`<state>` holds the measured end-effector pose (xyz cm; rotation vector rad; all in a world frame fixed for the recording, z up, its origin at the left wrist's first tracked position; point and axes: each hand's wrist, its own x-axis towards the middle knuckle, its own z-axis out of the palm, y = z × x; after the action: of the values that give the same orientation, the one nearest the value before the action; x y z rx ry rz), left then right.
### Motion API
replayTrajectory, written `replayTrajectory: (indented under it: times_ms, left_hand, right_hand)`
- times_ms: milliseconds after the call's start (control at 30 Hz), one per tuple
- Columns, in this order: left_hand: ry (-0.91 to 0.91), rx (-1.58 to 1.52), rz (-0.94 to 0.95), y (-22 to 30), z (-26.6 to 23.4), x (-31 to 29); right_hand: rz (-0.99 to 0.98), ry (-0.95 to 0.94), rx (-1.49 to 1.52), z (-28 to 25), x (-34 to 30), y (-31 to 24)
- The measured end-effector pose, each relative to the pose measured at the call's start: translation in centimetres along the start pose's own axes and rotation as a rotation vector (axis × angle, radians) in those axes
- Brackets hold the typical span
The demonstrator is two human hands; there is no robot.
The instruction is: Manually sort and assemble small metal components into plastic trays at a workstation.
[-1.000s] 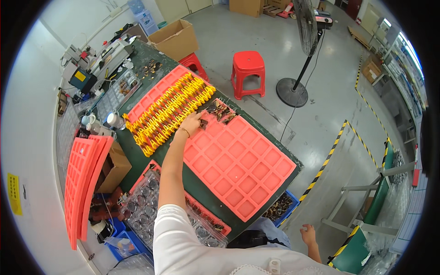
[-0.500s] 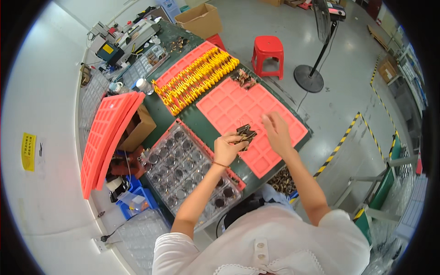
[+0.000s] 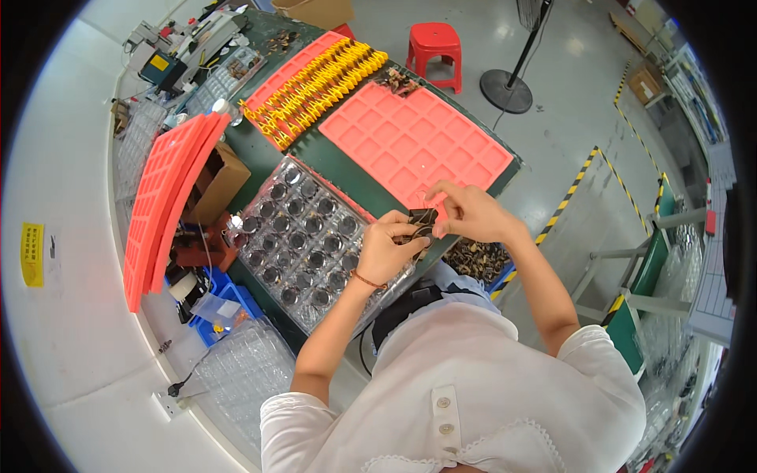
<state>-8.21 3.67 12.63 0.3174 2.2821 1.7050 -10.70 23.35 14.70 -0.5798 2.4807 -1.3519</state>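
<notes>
My left hand (image 3: 385, 254) is closed around a small bunch of dark metal clips (image 3: 423, 217) with thin wire loops, much like binder clips. Close against that bunch, my right hand (image 3: 479, 216) has its fingers bent, the tips at the clips' right side. Whatever lies between those tips is too small to tell. Both hands are over the near corner of a pink tray (image 3: 418, 144) with square recesses, none of which shows a clip in it. Below my right wrist, a bin of loose brownish-gold small parts (image 3: 475, 262) is partly covered.
A clear plastic tray of round dark pieces (image 3: 296, 240) lies left of my hands. Beyond are rows of yellow clips (image 3: 315, 91) on another pink tray. Stacked pink trays (image 3: 169, 205) lean at the left over a cardboard box (image 3: 219, 183). A red stool (image 3: 435, 54) stands past the table.
My right hand has come from above the pink tray to the clips in my left hand. Both hands are now nearer my body, and the whole view has shifted.
</notes>
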Motion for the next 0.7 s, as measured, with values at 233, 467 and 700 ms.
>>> replayTrajectory:
  times_ms: [233, 467, 700]
  left_hand:
    - [-0.307, 0.102, 0.115, -1.3, 1.5, -1.1]
    - [-0.45, 0.044, -0.078, -3.9, 4.3, -0.6]
    - [-0.122, -0.421, -0.18, -4.1, 8.3, 0.3]
  right_hand:
    - [0.089, -0.147, 0.066, 0.2, -4.2, 2.1]
    - [0.173, 0.19, 0.026, -0.5, -10.4, 5.5]
    - [0.528, 0.123, -0.287, 2.3, -15.5, 12.3]
